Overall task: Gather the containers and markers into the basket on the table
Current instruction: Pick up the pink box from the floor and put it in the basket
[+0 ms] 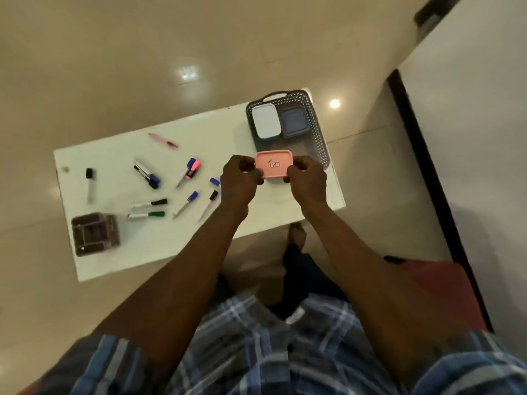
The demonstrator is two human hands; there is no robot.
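A pink lidded container [273,163] is held between my left hand [239,179] and my right hand [307,178], just above the near end of the dark grey perforated basket [319,138]. The basket sits at the table's right end. Inside it lie a white-lidded container [265,121] and a grey-blue one [293,121], side by side at the far end. Several markers [147,173] lie scattered over the white table [199,243] to the left, among them a pink highlighter [191,169], a green-capped marker [147,215] and a pink pen [163,140].
A brown transparent organiser box [95,233] stands at the table's near left corner. The table is small, with glossy beige floor tiles [114,67] all round. A white wall with dark skirting [427,166] runs on the right. My foot [296,235] shows under the near edge.
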